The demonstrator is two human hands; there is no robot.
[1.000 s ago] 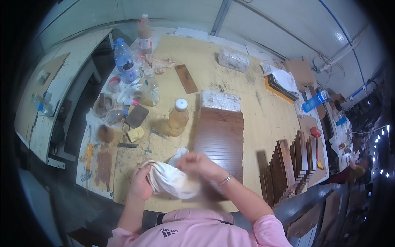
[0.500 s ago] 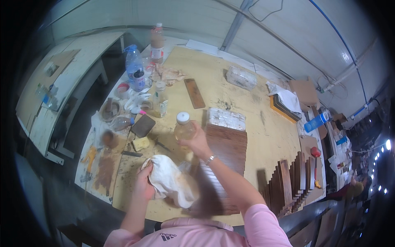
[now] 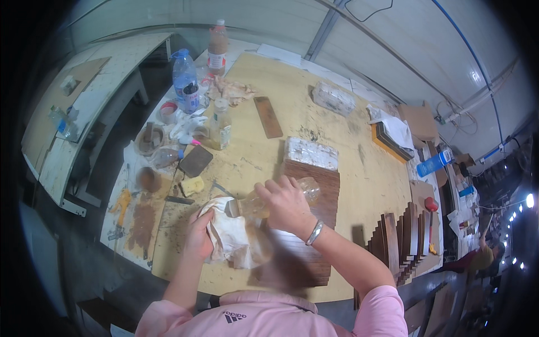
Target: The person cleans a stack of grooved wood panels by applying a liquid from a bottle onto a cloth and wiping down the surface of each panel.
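My right hand (image 3: 283, 205) is wrapped round a clear plastic bottle (image 3: 309, 190) holding yellowish liquid. The bottle lies tipped sideways, its white-capped end pointing left against a white cloth (image 3: 233, 241). Gripping that stained cloth by its left edge is my left hand (image 3: 199, 233), and the cloth drapes to the right over the table. Whether liquid is coming out cannot be seen. Below my right forearm is a row of dark brown wooden strips (image 3: 314, 224), with a wrapped silvery-white block (image 3: 311, 153) at its far end.
At left stand a blue-tinted bottle (image 3: 183, 73), a tall bottle (image 3: 218, 48), a small bottle (image 3: 220, 124) and a brown cup (image 3: 149, 180). A yellow sponge (image 3: 192, 186) and dark pad (image 3: 196, 162) lie nearer. Upright wooden strips (image 3: 390, 236) stand at right.
My right hand has tipped the bottle from upright to sideways, bringing its capped end to the cloth. My left hand still holds the cloth, nearly in place.
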